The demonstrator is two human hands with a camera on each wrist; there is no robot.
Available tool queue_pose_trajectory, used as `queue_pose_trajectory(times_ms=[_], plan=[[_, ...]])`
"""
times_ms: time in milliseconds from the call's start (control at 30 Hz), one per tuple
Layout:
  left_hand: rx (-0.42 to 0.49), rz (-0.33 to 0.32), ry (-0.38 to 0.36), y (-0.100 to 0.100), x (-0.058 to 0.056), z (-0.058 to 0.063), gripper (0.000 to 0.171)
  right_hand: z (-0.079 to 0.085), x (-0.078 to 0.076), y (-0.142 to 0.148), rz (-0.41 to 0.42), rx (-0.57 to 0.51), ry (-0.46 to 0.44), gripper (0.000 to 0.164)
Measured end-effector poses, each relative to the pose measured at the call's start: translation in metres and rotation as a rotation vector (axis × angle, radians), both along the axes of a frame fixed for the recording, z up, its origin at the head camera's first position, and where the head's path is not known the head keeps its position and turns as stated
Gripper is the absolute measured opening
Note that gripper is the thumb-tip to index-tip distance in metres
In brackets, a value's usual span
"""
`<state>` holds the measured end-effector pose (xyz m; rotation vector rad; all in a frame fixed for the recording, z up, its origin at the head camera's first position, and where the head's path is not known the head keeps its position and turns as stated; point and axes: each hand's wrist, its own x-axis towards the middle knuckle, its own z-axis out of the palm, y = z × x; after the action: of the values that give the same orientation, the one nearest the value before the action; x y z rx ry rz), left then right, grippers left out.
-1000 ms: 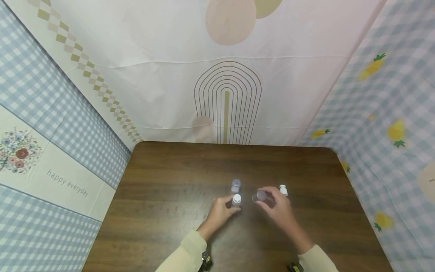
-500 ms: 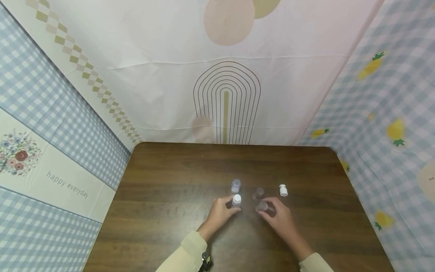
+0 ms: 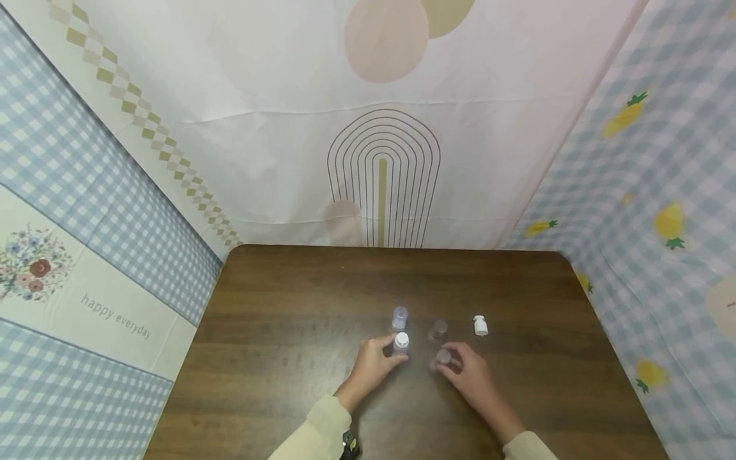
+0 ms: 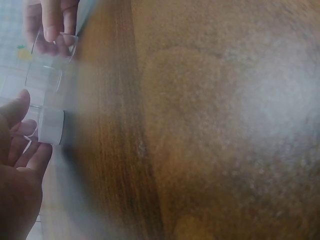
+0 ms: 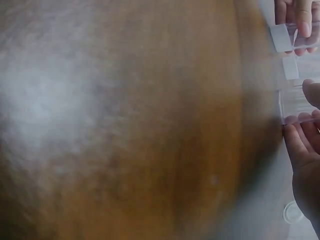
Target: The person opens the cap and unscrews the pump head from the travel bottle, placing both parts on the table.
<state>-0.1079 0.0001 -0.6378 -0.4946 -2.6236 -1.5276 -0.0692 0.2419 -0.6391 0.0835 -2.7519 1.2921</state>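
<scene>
Near the middle of the table my left hand (image 3: pixel 370 363) holds a small clear bottle with a white cap (image 3: pixel 401 340) between thumb and fingers. To the right, my right hand (image 3: pixel 468 372) pinches a small clear round container (image 3: pixel 444 356). Just behind it stands another clear piece (image 3: pixel 439 329), faint against the wood. Behind the left hand's bottle is a clear, slightly purplish bottle (image 3: pixel 399 318). In the left wrist view, the white cap (image 4: pixel 51 127) shows at the fingertips, and the right hand (image 4: pixel 52 22) holds its clear container from above.
A small white bottle (image 3: pixel 480 325) stands at the right, beyond my right hand. The brown wooden table (image 3: pixel 276 294) meets a white printed cloth (image 3: pixel 276 172) at its back edge. Blue checked cloths (image 3: pixel 138 185) hang on both sides.
My right hand has drawn back toward the person with the clear container, leaving the other clear piece in view behind it. The left hand and its bottle have stayed in place.
</scene>
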Motion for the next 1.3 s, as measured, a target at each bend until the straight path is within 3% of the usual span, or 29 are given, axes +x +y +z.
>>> queue_pose_trajectory(times_ms=[467,700,967,1133,1300], plan=[[0.011,0.004,0.013,-0.002,0.0,-0.001,0.041,-0.007,0.001,0.005,-0.017,-0.024,0.075,0.061],[0.01,0.009,0.005,-0.002,-0.001,-0.001,0.041,0.017,-0.001,0.015,-0.043,-0.093,0.234,0.056],[0.005,0.008,0.024,-0.003,-0.001,-0.002,0.041,0.056,-0.01,0.003,-0.012,-0.046,0.415,0.053],[0.011,0.025,0.057,-0.005,-0.001,-0.002,0.04,0.069,-0.012,-0.02,0.067,-0.012,0.447,0.053],[0.0,0.029,0.033,-0.006,-0.003,-0.001,0.042,0.066,-0.013,-0.047,0.153,0.018,0.436,0.059]])
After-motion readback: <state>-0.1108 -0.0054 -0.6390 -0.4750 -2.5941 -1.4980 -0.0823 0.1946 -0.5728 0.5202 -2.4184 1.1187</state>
